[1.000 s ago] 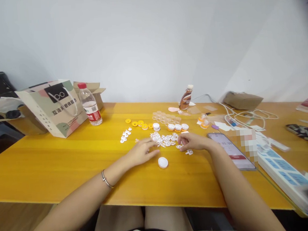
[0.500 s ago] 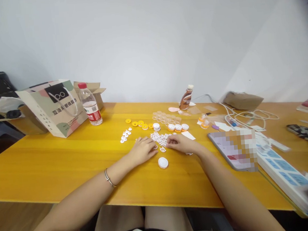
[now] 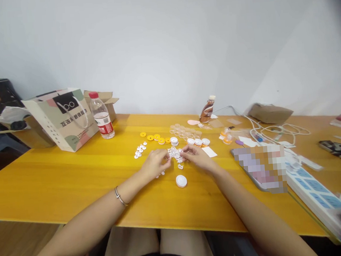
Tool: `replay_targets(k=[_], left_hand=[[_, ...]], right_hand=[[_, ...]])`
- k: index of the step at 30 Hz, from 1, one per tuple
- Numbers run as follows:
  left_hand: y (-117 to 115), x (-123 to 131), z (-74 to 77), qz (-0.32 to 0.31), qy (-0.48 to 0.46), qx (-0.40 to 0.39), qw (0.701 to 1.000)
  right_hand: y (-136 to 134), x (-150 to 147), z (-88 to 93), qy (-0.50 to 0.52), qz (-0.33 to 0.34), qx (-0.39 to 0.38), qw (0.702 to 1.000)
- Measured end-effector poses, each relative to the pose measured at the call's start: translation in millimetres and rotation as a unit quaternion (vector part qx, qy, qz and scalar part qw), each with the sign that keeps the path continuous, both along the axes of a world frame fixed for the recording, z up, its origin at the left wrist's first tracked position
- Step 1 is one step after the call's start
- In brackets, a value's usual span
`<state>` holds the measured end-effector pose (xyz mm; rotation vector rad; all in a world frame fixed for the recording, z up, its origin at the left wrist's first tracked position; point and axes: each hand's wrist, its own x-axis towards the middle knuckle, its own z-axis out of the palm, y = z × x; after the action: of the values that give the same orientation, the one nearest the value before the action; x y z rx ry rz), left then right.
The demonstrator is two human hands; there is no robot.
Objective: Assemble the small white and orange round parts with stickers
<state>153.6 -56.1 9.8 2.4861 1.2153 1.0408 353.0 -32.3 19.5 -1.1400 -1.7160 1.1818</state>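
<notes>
A heap of small white openwork plastic pieces (image 3: 175,154) lies on the yellow table between my hands. My left hand (image 3: 155,164) is at the heap's left edge, thumb and fingers curled in; what they grip is too small to make out. From the right, my right hand (image 3: 199,158) reaches in with its fingers bent and closed on a white openwork piece at the heap's edge. One loose crown-shaped white piece (image 3: 180,167) lies just below the heap. Nearer to me is a round white disc (image 3: 181,181). A few small white bits (image 3: 160,174) show under my left wrist.
Behind the heap lie yellow discs (image 3: 157,137), white-and-orange round parts (image 3: 198,142) and clear rings (image 3: 185,131). Small white pegged discs (image 3: 139,149) sit left. A water bottle (image 3: 102,118), paper bag (image 3: 68,125), coffee bottle (image 3: 208,109), phone (image 3: 248,171) and power strip (image 3: 313,195) surround them.
My left hand has drawn up and its fingers have curled in at the heap, uncovering small white bits below. My right hand has moved slightly left, and the heap looks more gathered.
</notes>
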Motion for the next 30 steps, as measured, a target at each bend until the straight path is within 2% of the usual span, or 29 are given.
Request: replay_targets(k=[6,11,16,20,22,30], left_hand=[[-0.7,0.2,0.1,0.014,-0.123,-0.065,0.99],[0.4,2.7,1.7,-0.006,-0.212,-0.069,0.975],[0.8,7.6,-0.9,-0.046,-0.345,-0.181,0.92],[0.6,11.0,-3.8,-0.076,-0.397,-0.248,0.881],[1.2,11.6,-5.1,-0.07,-0.397,-0.248,0.881],[5.5,9.1,-8.2,0.005,-0.349,-0.199,0.916]], right_hand=[[0.5,-9.2,-10.5,0.106,-0.031,-0.045,0.993],[-6.4,-16.1,-8.4,0.132,-0.018,-0.082,0.988],[-14.4,-24.8,-6.1,0.153,-0.006,-0.112,0.982],[-18.7,-31.8,-6.9,0.193,-0.005,-0.145,0.97],[-19.9,-33.7,-6.2,0.211,0.0,-0.161,0.964],[-21.3,-32.5,-1.5,0.249,0.009,-0.183,0.951]])
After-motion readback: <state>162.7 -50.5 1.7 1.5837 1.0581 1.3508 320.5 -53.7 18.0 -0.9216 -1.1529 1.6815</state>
